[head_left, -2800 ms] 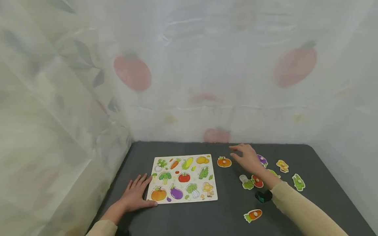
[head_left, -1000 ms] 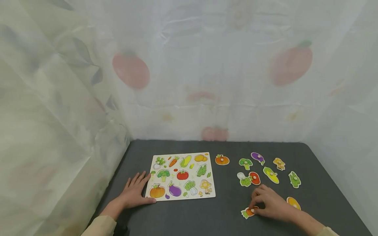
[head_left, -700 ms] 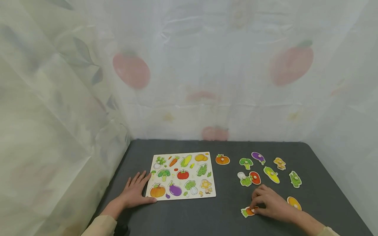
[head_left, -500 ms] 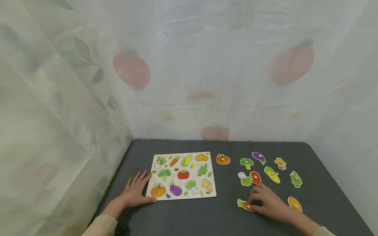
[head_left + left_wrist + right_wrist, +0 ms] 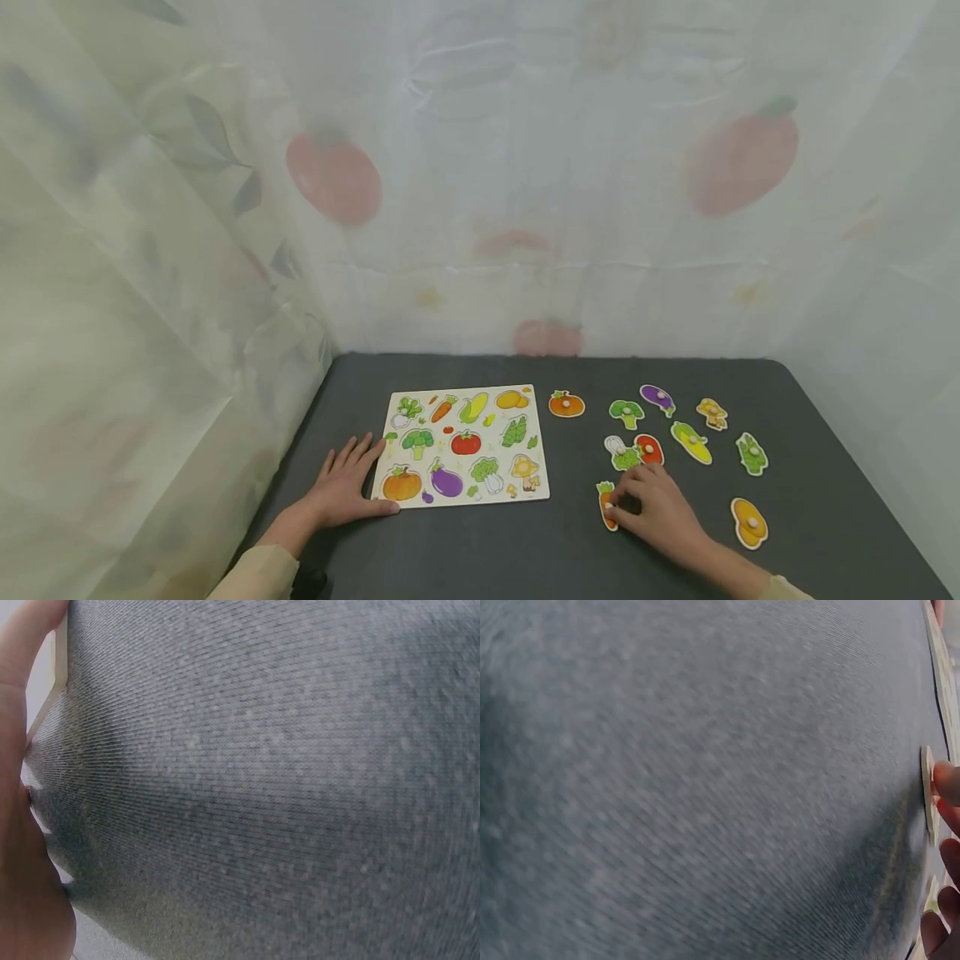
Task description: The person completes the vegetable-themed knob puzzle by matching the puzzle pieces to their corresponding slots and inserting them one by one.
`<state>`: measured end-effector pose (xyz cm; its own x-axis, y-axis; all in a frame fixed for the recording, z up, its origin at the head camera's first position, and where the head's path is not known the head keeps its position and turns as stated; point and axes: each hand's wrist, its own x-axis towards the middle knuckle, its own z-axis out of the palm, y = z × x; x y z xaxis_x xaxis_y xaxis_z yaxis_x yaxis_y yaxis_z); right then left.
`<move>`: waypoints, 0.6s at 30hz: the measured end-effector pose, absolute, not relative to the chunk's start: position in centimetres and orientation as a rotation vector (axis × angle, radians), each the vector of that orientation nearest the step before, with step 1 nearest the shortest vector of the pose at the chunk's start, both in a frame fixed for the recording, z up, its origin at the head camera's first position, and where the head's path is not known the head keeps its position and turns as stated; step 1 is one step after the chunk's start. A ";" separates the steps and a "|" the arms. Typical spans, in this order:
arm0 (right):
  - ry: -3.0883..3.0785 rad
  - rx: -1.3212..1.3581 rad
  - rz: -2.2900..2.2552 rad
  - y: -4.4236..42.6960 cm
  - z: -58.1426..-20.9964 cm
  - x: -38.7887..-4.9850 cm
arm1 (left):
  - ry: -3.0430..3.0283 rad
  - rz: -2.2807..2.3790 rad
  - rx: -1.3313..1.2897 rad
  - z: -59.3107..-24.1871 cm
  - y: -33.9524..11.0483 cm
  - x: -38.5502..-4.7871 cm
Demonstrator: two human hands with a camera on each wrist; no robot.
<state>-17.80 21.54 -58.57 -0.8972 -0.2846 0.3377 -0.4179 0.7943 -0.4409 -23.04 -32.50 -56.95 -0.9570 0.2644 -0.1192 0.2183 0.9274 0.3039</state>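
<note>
In the head view a carrot puzzle piece (image 5: pixel 604 497) stands nearly lengthwise, leafy end away from me. My right hand (image 5: pixel 658 510) pinches its small knob between thumb and fingers; the right wrist view catches the piece (image 5: pixel 928 791) edge-on by the fingertips. On the left lies a white puzzle board (image 5: pixel 480 429) printed with vegetables. My left hand (image 5: pixel 343 490) rests with spread fingers on its left edge, the thumb at the near corner. Just beyond the right hand, a bok choy piece (image 5: pixel 621 454) touches a tomato piece (image 5: pixel 649 448).
Further knobbed pieces lie on the dark table (image 5: pixel 525 550): pumpkin (image 5: pixel 566 404), broccoli (image 5: pixel 626 413), eggplant (image 5: pixel 657 399), corn (image 5: pixel 691 442), mushroom (image 5: pixel 712 413), green peas (image 5: pixel 752 454) and a yellow potato-like piece (image 5: pixel 749 523). A pale curtain (image 5: pixel 555 292) hangs behind and at both sides.
The right hand came down from beyond the loose pieces and took the carrot piece by its knob. It has since turned the piece and shifted it slightly left and away. The left hand stayed put.
</note>
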 end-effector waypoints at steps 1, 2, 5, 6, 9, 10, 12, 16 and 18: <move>-2.738 0.535 0.763 21.4 -58.6 -17.7 | 2.928 0.435 0.371 -57.0 -32.5 -23.0; -2.747 0.527 0.764 21.4 -58.6 -17.7 | 2.928 0.433 0.372 -57.0 -32.5 -23.1; -2.756 0.516 0.772 21.4 -58.7 -17.7 | 2.928 0.434 0.368 -57.1 -32.5 -23.1; -2.753 0.518 0.778 21.4 -58.8 -17.7 | 2.927 0.435 0.366 -57.1 -32.5 -23.1; -2.727 0.533 0.804 21.6 -59.1 -17.7 | 2.924 0.430 0.357 -57.1 -32.5 -23.1; -2.716 0.541 0.812 21.6 -59.2 -17.7 | 2.923 0.430 0.355 -57.1 -32.5 -23.1; -2.696 0.553 0.835 21.7 -59.3 -17.6 | 2.922 0.429 0.354 -57.1 -32.5 -23.1; -2.687 0.555 0.872 21.9 -59.4 -17.5 | 2.921 0.430 0.356 -57.2 -32.6 -23.1; -2.697 0.546 0.890 22.0 -59.4 -17.5 | 2.919 0.430 0.358 -57.2 -32.6 -23.1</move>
<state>-17.50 21.99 -59.41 -0.8989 -0.2708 0.3445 -0.4226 0.7434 -0.5184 -23.12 -32.56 -57.17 -0.9569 0.2592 -0.1310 0.2104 0.9296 0.3027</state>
